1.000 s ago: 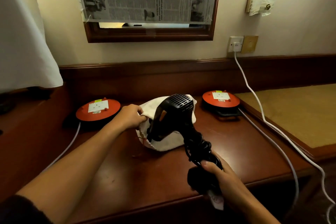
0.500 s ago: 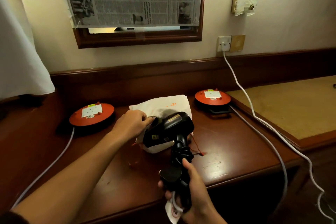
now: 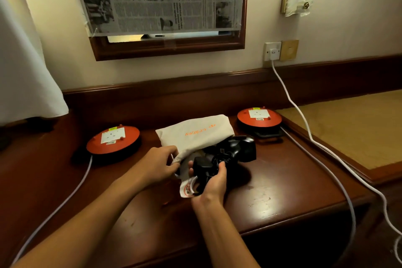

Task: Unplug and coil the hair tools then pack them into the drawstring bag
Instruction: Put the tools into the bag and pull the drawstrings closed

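A cream drawstring bag with orange lettering lies on the dark wooden desk. My left hand pinches the bag's open edge and holds it up. A black hair dryer lies at the bag's mouth, its body partly under the raised cloth. My right hand grips the dryer's handle end together with its coiled black cord and black plug; a white tag hangs below the plug.
Two orange extension reels sit on the desk, one at the left and one at the right. White cables run from a wall socket down over the desk's right edge. A papered mirror hangs above.
The dryer came down from mid-air to the desk and its body now lies at the bag's mouth. My left hand has lifted the bag's edge, and the bag lies flatter.
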